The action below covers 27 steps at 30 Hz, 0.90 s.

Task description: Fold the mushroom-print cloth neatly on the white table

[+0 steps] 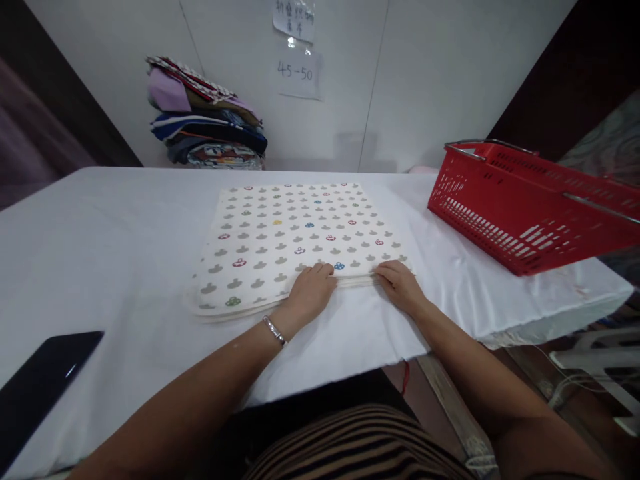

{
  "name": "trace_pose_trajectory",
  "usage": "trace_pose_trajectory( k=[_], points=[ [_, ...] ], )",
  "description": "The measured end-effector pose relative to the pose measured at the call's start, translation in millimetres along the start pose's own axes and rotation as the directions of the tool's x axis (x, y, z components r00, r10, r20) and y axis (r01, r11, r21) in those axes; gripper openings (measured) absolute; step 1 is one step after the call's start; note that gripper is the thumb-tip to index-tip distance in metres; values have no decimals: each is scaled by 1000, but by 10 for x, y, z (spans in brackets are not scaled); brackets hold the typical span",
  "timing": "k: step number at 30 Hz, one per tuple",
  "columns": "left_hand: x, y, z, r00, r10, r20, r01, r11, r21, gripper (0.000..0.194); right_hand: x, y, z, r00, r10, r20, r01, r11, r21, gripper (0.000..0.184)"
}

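Your left hand (309,291) lies palm down on the near edge of the folded cloth (295,240), fingers curled loosely over the top layer, pressing rather than pinching. There is a bracelet (274,330) on that wrist. Your right hand (400,283) sits just beside it at 3 o'clock, knuckles up, its fingertips tucked against the stacked edges of the same cloth; whether they actually pinch a layer you cannot tell from here. The two hands are near each other but apart, with a short stretch of the cloth's edge showing between them.

The cloth is cream with rows of small grey shapes and a few coloured ones. It lies flat in several layers in the middle of the table (100,233), which is covered in white, and its near edge is close to you at 6 o'clock.

At 3 o'clock from the cloth, well apart from it, a red basket (530,207) rests tilted on the table's right end, with its metal handles down. At 11 o'clock, against the wall, is a pile of folded clothes (207,127). At 8 o'clock, near the table's front corner, lies a dark phone (43,383). Two paper notes (297,47) are stuck on the wall at 12 o'clock.
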<state>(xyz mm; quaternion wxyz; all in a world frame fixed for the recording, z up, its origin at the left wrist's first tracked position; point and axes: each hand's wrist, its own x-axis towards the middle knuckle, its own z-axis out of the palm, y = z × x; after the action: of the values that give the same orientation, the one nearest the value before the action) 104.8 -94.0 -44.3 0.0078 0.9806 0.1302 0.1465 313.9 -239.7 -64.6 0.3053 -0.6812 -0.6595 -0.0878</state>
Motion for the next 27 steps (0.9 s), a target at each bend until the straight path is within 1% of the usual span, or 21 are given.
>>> trace_pose_trajectory(
  k=[3, 8, 12, 16, 19, 23, 27],
  points=[
    [3, 9, 40, 1000, 27, -15, -27, 1000, -4, 28, -2, -2, 1, 1000, -6, -5, 6, 1000, 5, 24],
    [-58, 24, 34, 988, 110, -111, -114, 993, -26, 27, 8, -12, -3, 1000, -6, -10, 6, 1000, -18, 25],
    [-101, 15, 34, 981, 131, -141, -139, 989, -48, 25, 10, -15, -3, 1000, -23, 3, 23, 999, -28, 25],
    [-94, 3, 68, 986, 90, -137, -103, 990, -95, 22, -2, -44, -18, 999, -43, 20, 43, 999, -25, 27],
    [-75, 1, 79, 993, 57, -106, -71, 988, -134, 20, -4, -93, -40, 996, -86, 36, 87, 996, -2, 28],
    [-64, -2, 98, 997, 32, -77, -42, 990, -136, 20, 10, -155, -58, 988, -140, 62, 140, 990, -2, 19],
    [-66, -7, 133, 997, 22, -79, -33, 990, -137, 19, 29, -181, -42, 987, -151, 61, 155, 986, -66, 15]
  ],
)
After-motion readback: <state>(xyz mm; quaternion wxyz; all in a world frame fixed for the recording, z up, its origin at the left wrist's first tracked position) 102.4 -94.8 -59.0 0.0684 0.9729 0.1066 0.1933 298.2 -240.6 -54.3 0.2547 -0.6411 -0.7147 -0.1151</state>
